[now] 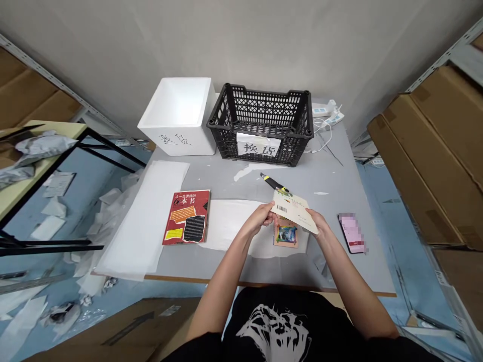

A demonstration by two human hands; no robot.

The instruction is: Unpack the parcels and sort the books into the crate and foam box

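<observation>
A thin cream-coloured book [293,211] with a barcode is held tilted above the table, between my two hands. My left hand [261,217] pinches its left edge, and my right hand [317,221] grips the right edge. Partly hidden beneath it lies a small book with a colourful picture cover [286,236], resting on white wrapping sheet [234,221]. Just beyond the held book is a yellow and black utility knife [274,184]. To the left, a red book [187,217] lies flat on the table.
At the back stand a white foam box [184,136] and a black plastic crate [260,130], both labelled. A phone [351,233] lies at the right, near a power strip [334,118] with cables. White foam sheets [139,216] hang over the front left edge. Cardboard boxes [433,151] flank the table.
</observation>
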